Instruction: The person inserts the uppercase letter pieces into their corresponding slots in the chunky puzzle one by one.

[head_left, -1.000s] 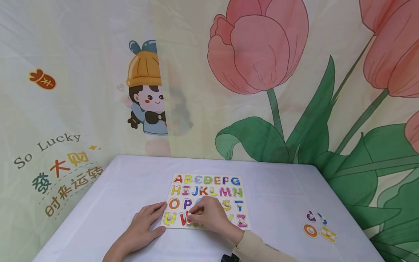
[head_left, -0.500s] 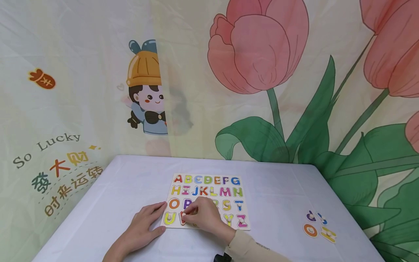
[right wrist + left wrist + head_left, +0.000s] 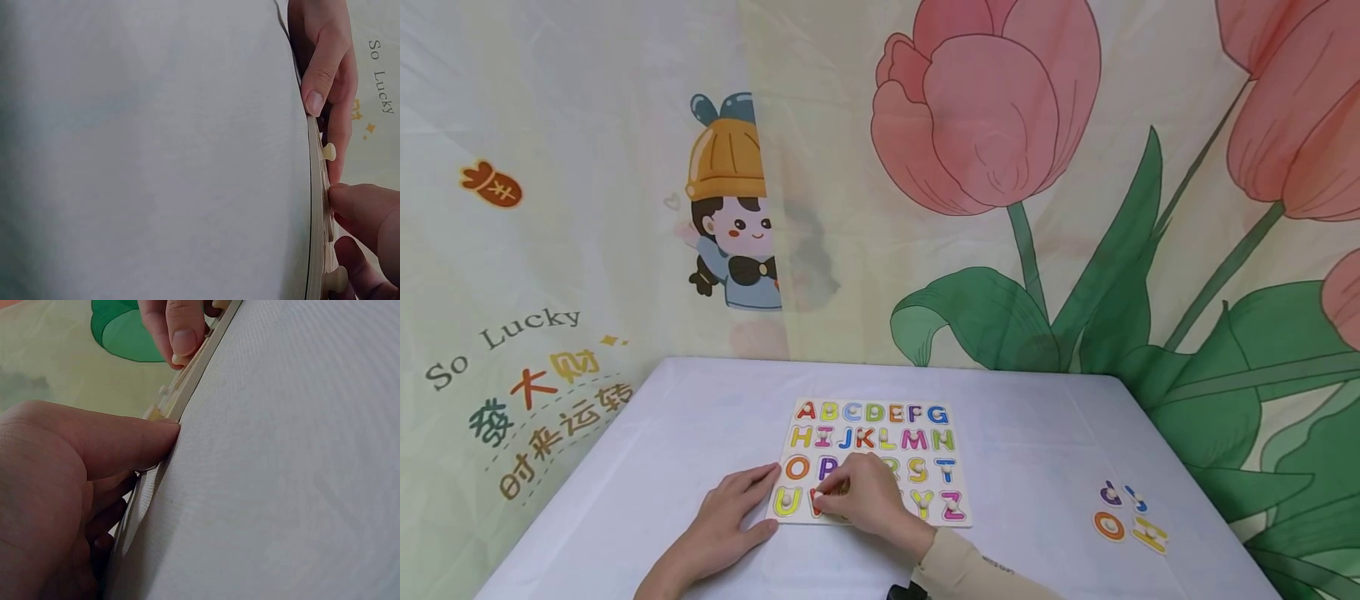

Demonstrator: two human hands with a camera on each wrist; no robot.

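Note:
A flat alphabet puzzle board (image 3: 960, 485) lies on the table, with rows of coloured letters, many bearing pale knobs. My left hand (image 3: 722, 517) rests at the board's left edge, thumb and fingertips touching it. In the left wrist view its thumb (image 3: 134, 440) presses the board's near edge. My right hand (image 3: 868, 500) is over the lower rows and pinches the knob of a red letter piece, seemingly a V (image 3: 813, 504), beside the yellow U piece (image 3: 786, 500). Several letters under the right hand are hidden. The right wrist view shows its fingertips (image 3: 350, 203) low against the board.
Loose letter pieces lie at the table's right: a purple piece (image 3: 1111, 494), a blue one (image 3: 1137, 498), an orange O (image 3: 1108, 526) and a yellow piece (image 3: 1149, 535). A printed curtain (image 3: 850, 167) hangs behind the white table (image 3: 1022, 467).
My right hand has shifted slightly left with the red letter piece, uncovering the yellow Y. The left hand keeps its place at the board. The head view has shifted slightly.

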